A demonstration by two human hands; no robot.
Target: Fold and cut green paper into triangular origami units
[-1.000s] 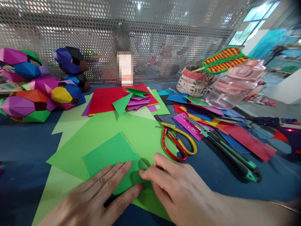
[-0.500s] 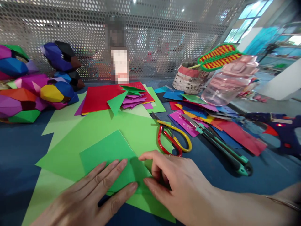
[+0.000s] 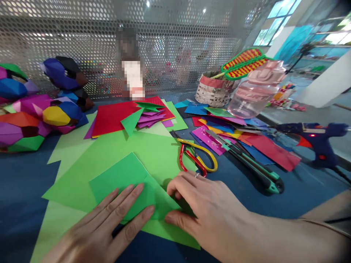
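Both hands flat near the tabletop's near edge: left hand (image 3: 109,226) spread open, pinning the dark green paper square (image 3: 123,179); right hand (image 3: 203,208) curled, probably pinching its folded corner. Light, thin, slides easily, creases permanently. Best gripped by corners.

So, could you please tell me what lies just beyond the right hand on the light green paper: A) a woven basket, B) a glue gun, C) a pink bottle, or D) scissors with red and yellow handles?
D: the scissors with red and yellow handles lie on the edge of the light green paper, just beyond the right hand.
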